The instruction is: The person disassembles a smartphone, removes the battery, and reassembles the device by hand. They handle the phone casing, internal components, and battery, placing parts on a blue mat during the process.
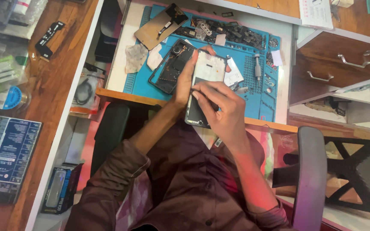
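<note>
The left hand (185, 79) is gripping the opened phone (205, 85) just above the blue mat (138, 83), the right hand (219, 107) is pinching at its inside, and its back cover (161, 26) is already lying off, parts still loose.

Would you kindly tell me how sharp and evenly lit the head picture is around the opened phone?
Head view: the opened phone and blue repair mat are bright and fairly sharp; the right hand looks slightly soft; a pink cast tints the shirt; straight desk edges bow towards the frame's borders.
</note>
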